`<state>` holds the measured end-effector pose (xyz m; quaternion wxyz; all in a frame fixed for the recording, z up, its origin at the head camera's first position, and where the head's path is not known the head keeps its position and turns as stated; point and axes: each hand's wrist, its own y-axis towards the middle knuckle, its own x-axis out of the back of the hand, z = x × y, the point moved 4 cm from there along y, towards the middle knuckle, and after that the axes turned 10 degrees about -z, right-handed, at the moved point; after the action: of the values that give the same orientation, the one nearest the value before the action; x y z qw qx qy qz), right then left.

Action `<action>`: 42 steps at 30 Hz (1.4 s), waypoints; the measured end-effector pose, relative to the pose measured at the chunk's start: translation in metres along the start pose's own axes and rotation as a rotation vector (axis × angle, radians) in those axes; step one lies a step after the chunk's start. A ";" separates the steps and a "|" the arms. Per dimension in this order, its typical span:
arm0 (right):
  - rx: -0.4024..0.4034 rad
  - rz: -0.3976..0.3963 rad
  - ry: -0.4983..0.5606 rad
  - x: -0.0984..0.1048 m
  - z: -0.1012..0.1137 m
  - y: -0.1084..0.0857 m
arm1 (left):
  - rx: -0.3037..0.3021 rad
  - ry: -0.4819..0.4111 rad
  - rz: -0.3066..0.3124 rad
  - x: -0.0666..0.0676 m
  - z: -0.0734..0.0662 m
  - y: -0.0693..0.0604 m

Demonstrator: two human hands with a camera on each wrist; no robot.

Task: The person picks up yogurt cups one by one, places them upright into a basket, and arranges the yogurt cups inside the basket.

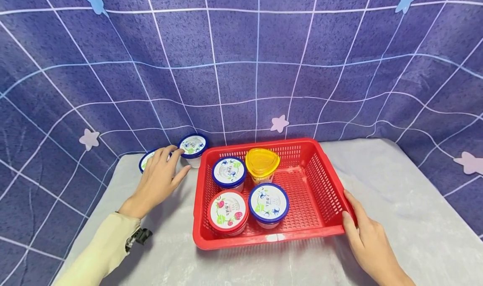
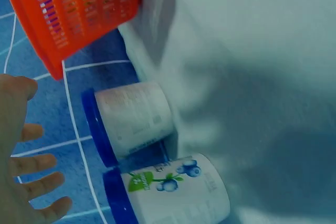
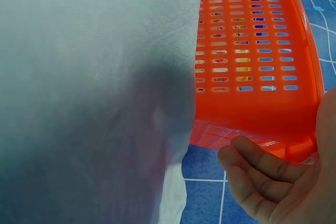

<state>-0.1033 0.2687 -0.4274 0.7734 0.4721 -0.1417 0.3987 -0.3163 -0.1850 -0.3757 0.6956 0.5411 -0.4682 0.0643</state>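
My left hand (image 1: pixel 156 183) hovers with fingers spread over a blue-lidded cup (image 1: pixel 145 162), partly covering it; another blue-lidded cup (image 1: pixel 193 145) stands just right of the fingertips. The left wrist view shows both cups, one plain-sided (image 2: pixel 137 116) and one with blueberries printed on it (image 2: pixel 178 190), apart from the hand (image 2: pixel 26 166). My right hand (image 1: pixel 371 237) grips the right front corner of a red basket (image 1: pixel 279 237), thumb at the rim. In the right wrist view, its fingers (image 3: pixel 262 179) curl beside the basket's lower edge (image 3: pixel 252 106).
Inside the basket are two blue-lidded cups (image 1: pixel 229 172) (image 1: pixel 268 202), a red-lidded cup (image 1: pixel 228 212) and a yellow-lidded cup (image 1: pixel 262 163). A grey cloth (image 1: pixel 170 248) covers the table. Behind hangs a blue curtain (image 1: pixel 234 84) with pale lines and stars.
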 end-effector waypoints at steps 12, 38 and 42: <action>-0.001 0.000 -0.006 0.000 0.000 0.000 | 0.075 0.017 0.030 -0.010 0.031 -0.006; -0.015 0.002 -0.005 -0.001 -0.001 -0.001 | 0.220 0.039 0.158 -0.026 0.080 -0.015; -0.016 0.006 -0.010 0.000 -0.001 0.000 | 0.228 0.036 0.185 -0.028 0.082 -0.019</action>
<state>-0.1035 0.2694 -0.4283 0.7751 0.4676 -0.1500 0.3975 -0.3679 -0.2477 -0.4112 0.6289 0.5699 -0.4932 0.1909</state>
